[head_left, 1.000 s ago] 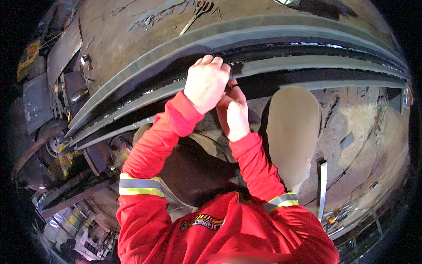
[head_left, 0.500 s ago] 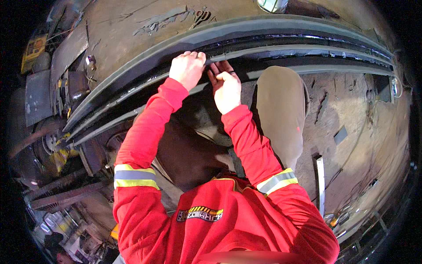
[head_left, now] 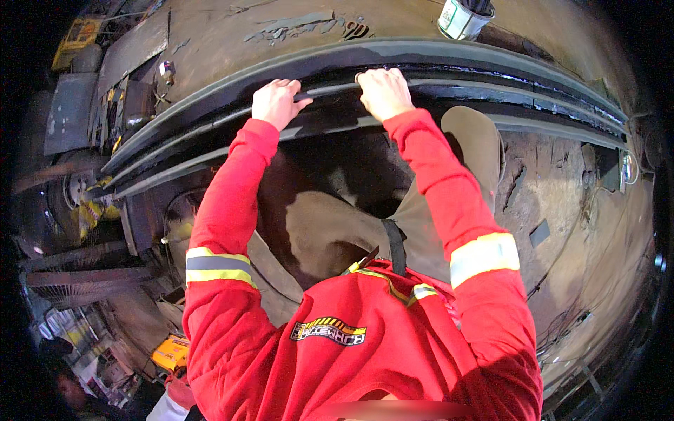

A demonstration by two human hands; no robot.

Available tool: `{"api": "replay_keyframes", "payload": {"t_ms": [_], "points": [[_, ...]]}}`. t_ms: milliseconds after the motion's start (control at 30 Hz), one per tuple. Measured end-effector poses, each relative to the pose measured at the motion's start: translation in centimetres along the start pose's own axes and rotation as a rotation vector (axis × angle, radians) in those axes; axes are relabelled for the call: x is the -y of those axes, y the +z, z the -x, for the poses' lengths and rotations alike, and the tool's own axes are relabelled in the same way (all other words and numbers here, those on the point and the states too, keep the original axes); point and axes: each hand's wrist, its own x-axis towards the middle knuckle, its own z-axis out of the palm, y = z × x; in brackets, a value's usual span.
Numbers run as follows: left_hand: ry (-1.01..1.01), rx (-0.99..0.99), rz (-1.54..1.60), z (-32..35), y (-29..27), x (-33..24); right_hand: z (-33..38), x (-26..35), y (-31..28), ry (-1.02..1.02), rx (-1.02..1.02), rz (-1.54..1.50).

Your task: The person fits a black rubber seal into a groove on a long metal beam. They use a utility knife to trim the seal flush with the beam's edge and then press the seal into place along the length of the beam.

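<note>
Several long dark metal strips point(head_left: 491, 88) lie stacked along the edge of a worn workbench point(head_left: 281, 28), bending across the picture. My left hand point(head_left: 276, 102) curls its fingers over the upper grey strip, thumb underneath. My right hand point(head_left: 383, 92) grips the same strip a little further right, with a short gap between the two hands. Both arms wear red sleeves with yellow and grey reflective bands. My legs, in tan trousers point(head_left: 337, 231), stand below the strips.
A white can point(head_left: 462, 18) stands on the bench at the top. Metal parts and machinery point(head_left: 77, 210) crowd the left side. A yellow tool point(head_left: 170, 351) and part of another person point(head_left: 70, 393) show at lower left. Dirty floor point(head_left: 562, 210) lies to the right.
My two hands were pressed together at one spot on the strips. They have since slid apart, the left one leftward and the right one rightward, and now grip the upper strip separately.
</note>
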Motion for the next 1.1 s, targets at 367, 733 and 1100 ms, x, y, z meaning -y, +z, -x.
{"api": "replay_keyframes", "payload": {"t_ms": [367,733,1100], "points": [[-0.028,0.083,-0.051,-0.5,0.0,-1.5,-1.9,1.7,1.1,-0.138,0.057,0.031],[-0.050,0.159,-0.083,2.6,-1.1,3.1,-0.7,2.0,0.0,-0.310,-0.045,0.006],[-0.146,0.019,-0.094,2.0,-3.4,-3.9,-1.8,1.3,-0.8,-0.177,0.185,-0.013]]}}
